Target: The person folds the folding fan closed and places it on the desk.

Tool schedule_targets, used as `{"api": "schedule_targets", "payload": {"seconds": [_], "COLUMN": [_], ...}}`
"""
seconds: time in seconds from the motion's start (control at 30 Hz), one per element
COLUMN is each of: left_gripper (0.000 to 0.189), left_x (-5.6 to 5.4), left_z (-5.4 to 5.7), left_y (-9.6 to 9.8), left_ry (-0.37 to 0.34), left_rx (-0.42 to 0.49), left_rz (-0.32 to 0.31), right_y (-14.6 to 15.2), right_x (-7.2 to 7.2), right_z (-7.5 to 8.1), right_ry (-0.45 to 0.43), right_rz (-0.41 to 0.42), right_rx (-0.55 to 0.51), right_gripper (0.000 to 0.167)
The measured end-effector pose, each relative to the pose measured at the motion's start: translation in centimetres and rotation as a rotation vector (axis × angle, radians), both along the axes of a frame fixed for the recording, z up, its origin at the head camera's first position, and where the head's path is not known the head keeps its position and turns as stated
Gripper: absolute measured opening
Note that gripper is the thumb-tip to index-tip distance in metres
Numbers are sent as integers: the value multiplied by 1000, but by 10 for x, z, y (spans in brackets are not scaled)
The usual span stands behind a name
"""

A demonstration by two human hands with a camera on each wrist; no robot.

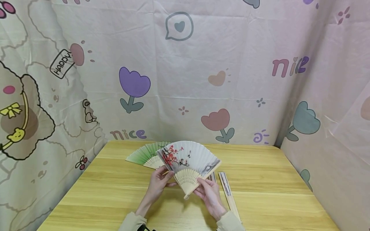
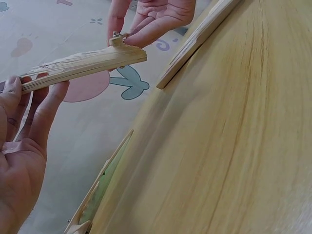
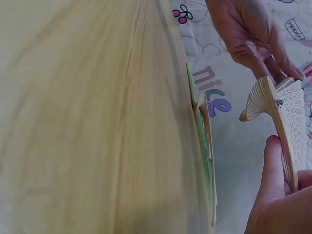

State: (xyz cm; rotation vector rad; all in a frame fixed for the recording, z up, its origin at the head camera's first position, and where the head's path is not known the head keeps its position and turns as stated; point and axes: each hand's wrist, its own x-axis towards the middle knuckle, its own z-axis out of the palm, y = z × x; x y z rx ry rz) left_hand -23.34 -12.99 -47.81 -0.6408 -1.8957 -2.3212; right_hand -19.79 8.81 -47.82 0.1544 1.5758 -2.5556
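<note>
A white folding fan [image 1: 199,154] with red blossoms and bamboo ribs is spread wide above the table. My left hand [image 1: 157,186] pinches its left outer rib between thumb and fingers, also seen in the left wrist view as a hand [image 2: 22,170] on the ribs. On the other side, my right hand [image 1: 211,195] grips the right outer rib, thumb in front. The right wrist view shows the fan's pivot rivet [image 3: 279,103] between both hands. Behind lies an open green fan [image 1: 141,155], partly covered by the white one.
A folded fan [image 1: 229,194] lies right of my right hand on the wooden table [image 1: 266,179]. Part of another folded fan [image 1: 212,177] shows behind that hand. Printed cloth [image 1: 185,64] hangs along the table's back and sides.
</note>
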Motion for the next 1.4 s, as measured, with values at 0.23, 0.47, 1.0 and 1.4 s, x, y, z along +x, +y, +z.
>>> {"api": "schedule_targets", "payload": {"seconds": [0.23, 0.47, 1.0, 1.4], "left_gripper": [35, 32, 24, 25], "left_x": [0, -1, -2, -3], "left_z": [0, -1, -3, -4], "left_y": [1, 0, 1, 2], "left_ry": [-8, 9, 30, 40], "left_rx": [11, 14, 37, 35], "left_rz": [-3, -25, -67, -66], "right_y": [-1, -3, -1, -3], "right_x": [-1, -1, 3, 4], "right_z": [-4, -2, -2, -1], "right_ry": [10, -3, 38, 55], "right_rz": [5, -13, 21, 26], "right_rx": [49, 56, 144, 222], "right_gripper": [17, 12, 21, 33]}}
